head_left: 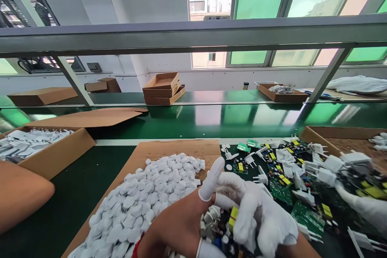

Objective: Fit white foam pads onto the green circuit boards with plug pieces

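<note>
Our left hand (181,219) and gloved right hand (263,213) bunch together over the parts (233,218), gripping what we cannot tell, and a loose pinch there could drop one among the discs (148,197) alongside.

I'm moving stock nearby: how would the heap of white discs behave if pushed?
The white discs would probably slide and spill, being loosely heaped on the cardboard. Each is likely light, looking small and thin. Rolling seems unlikely, since they look flat.
</note>
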`<state>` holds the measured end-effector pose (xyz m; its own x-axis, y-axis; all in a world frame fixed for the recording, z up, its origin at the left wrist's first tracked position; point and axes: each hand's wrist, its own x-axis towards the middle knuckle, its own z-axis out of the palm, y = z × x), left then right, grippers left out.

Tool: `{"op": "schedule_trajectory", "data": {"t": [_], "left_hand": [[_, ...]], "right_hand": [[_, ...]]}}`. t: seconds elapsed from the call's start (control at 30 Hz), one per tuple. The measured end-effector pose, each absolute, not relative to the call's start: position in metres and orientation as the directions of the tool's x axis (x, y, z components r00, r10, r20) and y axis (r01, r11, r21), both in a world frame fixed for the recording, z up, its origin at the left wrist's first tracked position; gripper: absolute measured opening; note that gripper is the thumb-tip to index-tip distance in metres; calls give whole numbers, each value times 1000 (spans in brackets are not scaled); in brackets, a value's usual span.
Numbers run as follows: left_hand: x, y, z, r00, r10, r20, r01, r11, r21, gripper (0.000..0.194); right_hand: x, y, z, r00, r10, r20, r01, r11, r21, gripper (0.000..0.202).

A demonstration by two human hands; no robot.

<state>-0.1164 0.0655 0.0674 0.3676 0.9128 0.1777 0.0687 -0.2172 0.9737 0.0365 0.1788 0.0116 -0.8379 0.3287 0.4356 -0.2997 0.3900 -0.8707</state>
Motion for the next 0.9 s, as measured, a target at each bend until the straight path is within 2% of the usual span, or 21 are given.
{"op": "schedule_trajectory", "data": {"t": [0.1,0.23,0.37,0.43,0.5,0.6,0.7,0.8,0.9], "left_hand": [[-117,66,63,364,911,192,60,-229,972,63],[-117,65,54,330,928,173,47,-199,979,65],[-116,67,46,337,933,124,-105,-93,990,67],[-116,69,42,354,925,135,-213,-61,975,69],[-115,72,38,363,918,162,-282,-58,958,72],[-111,77,37,343,911,229,-355,-100,930,75],[-108,78,39,348,899,266,-384,-122,915,70],[-111,76,41,367,901,231,-329,-107,938,66],[-117,73,41,373,907,194,-260,-98,961,70]], "right_hand": [[36,178,20,-890,226,397,-369,157,-916,37],[35,168,22,-876,238,420,-447,-72,-892,26],[34,167,14,-804,264,533,-571,-91,-816,33],[32,170,12,-804,234,547,-577,-84,-812,53],[30,171,11,-827,256,500,-538,-101,-837,66],[26,169,13,-836,339,432,-494,-119,-861,58],[24,165,13,-789,374,487,-561,-117,-819,39],[24,165,9,-778,317,542,-607,-158,-779,30],[25,167,5,-801,209,560,-595,-184,-782,36]]}}
